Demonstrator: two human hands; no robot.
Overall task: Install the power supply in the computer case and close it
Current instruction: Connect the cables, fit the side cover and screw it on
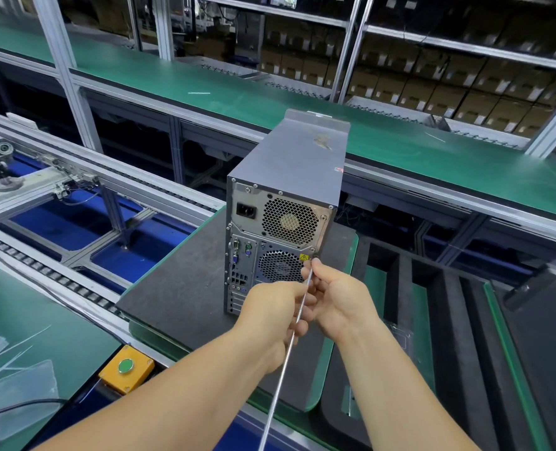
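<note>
Both forearms enter from the bottom edge, bare. A long thin metal rod (288,349), smooth and silvery, runs from the bottom edge up and slightly right to the case's rear; its lower end is cut off by the frame, so whatever handle it has is out of view. The left hand (271,315) curls its fingers round the rod partway up. The right hand (338,296) pinches the rod near its tip between thumb and fingertips, just at the right edge of the rear panel; the tip itself is hidden behind the fingers. To the lower left, a yellow box with a round green button (126,366) sits at the bench edge. The computer case (283,203) stands upright on a dark grey, matte, felt-like mat (179,281) laid over a green pallet. Long axis of the case runs away from the camera; rear panel faces the camera. Case skin is dull grey sheet metal, closed on top and visible sides, with a scuffed patch on top. The power supply (283,219) sits in the top of the rear opening: bare metal plate, hexagonal honeycomb fan grille, black socket to the left. Below it are a second round grille, a yellow warning label and small ports too small to identify. Beyond, a green conveyor belt (205,89) crosses; stacked cartons on racking are dim and blurred.
</note>
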